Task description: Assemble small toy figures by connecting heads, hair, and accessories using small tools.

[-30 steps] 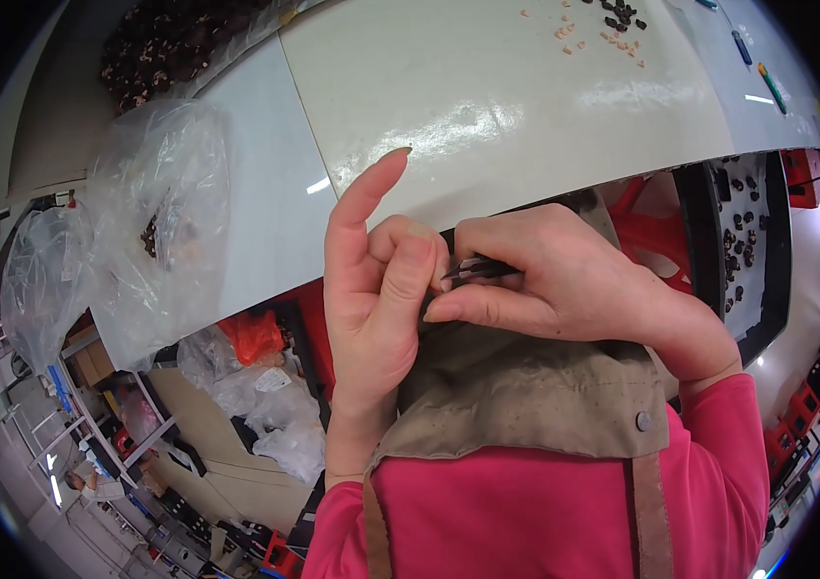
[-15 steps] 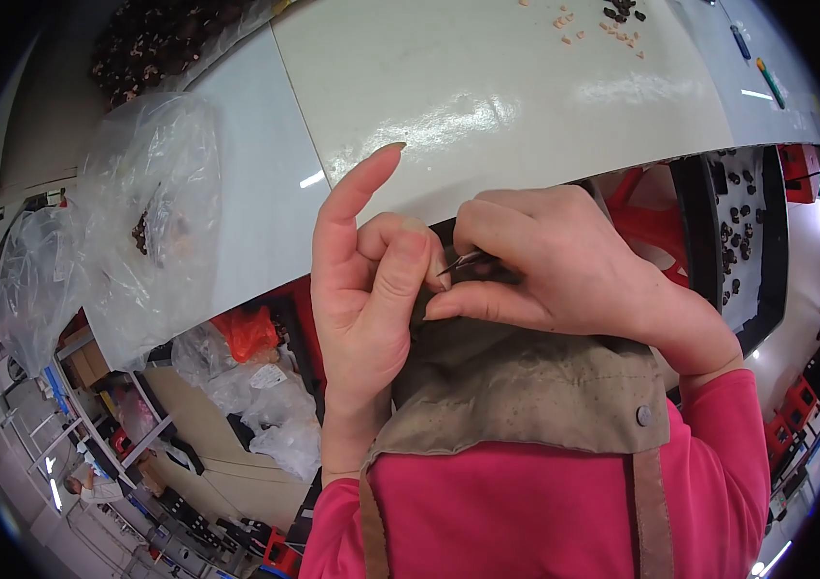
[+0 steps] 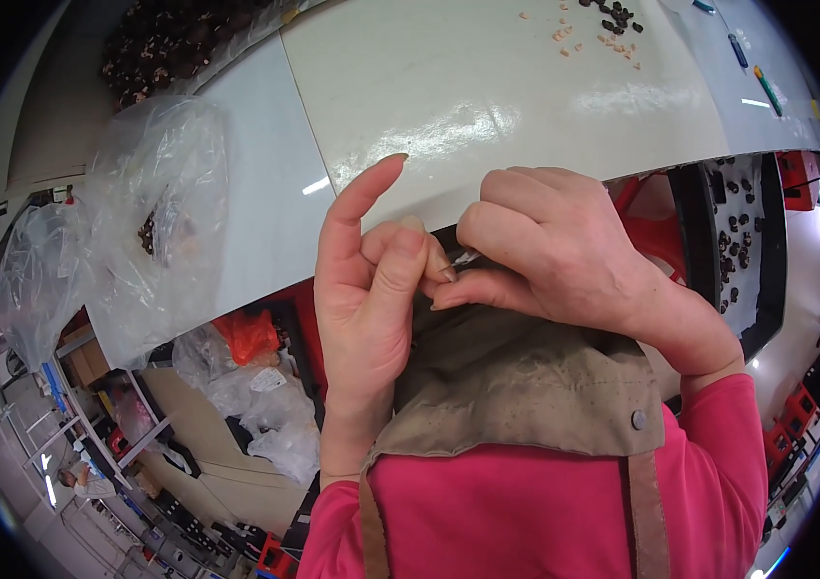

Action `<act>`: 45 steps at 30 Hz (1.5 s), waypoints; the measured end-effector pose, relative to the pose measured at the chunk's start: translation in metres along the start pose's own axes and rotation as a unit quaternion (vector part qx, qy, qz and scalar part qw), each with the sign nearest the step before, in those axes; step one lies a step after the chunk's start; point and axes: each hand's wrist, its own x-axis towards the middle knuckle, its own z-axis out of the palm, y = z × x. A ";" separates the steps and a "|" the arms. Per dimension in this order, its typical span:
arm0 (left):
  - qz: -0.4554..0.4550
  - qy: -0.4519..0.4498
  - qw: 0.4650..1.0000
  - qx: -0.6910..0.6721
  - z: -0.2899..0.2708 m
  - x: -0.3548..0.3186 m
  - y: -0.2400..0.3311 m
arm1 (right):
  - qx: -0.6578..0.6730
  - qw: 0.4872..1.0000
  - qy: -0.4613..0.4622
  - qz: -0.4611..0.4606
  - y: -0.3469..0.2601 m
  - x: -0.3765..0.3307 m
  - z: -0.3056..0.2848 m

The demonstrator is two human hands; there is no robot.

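My left hand [image 3: 371,289] is closed in a pinch in front of my apron, its index finger raised and bent. What its thumb and fingertips hold, if anything, is too small to make out. Close against those fingertips, my right hand [image 3: 550,246] grips a thin metal tool [image 3: 466,258] that looks like tweezers. Most of the tool is hidden by the right fingers. Both hands are just off the near edge of the white worktable [image 3: 400,77].
Small dark parts [image 3: 617,17] and pale pieces [image 3: 564,37] lie at the table's far side. Clear plastic bags [image 3: 159,183] hang over the left edge, below a heap of dark parts [image 3: 164,43]. A tray of dark pieces [image 3: 740,227] stands right; pens [image 3: 767,90] lie beyond.
My right hand has turned slightly and its knuckles have risen, so less of the metal tool shows. The left hand keeps its pinch with little movement. The view has shifted slightly.
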 end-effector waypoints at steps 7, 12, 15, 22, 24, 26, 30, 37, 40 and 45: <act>-0.001 -0.013 1.000 -0.011 -0.001 0.000 0.000 | 0.007 1.000 0.017 -0.003 0.001 0.000 0.000; -0.006 -0.016 1.000 -0.022 -0.007 0.000 -0.003 | 0.003 1.000 -0.012 -0.014 0.001 0.001 0.000; 0.001 0.003 1.000 -0.021 -0.003 -0.001 -0.003 | 0.012 1.000 -0.004 -0.003 0.002 0.000 0.004; -0.002 -0.052 0.995 -0.088 -0.012 0.001 -0.008 | 0.022 1.000 0.000 -0.004 0.002 -0.001 0.003; 0.003 -0.034 0.996 -0.085 -0.009 0.000 -0.009 | 0.017 1.000 0.002 0.004 0.002 -0.001 0.004; 0.006 -0.038 0.996 -0.086 -0.010 0.000 -0.011 | 0.013 1.000 0.003 0.012 0.002 -0.001 0.004; 0.011 -0.040 0.995 -0.091 -0.009 0.001 -0.012 | 0.007 1.000 -0.004 -0.010 0.004 -0.001 0.001; 0.006 -0.038 0.996 -0.081 -0.005 0.004 -0.009 | -0.018 0.999 -0.014 -0.023 0.005 0.003 -0.010; 0.024 -0.005 0.997 -0.072 -0.003 0.001 -0.009 | 0.027 1.000 -0.005 0.000 0.008 -0.002 -0.017; 0.004 -0.007 0.999 0.032 -0.014 0.023 0.008 | 0.033 0.991 0.034 0.125 0.031 -0.019 -0.042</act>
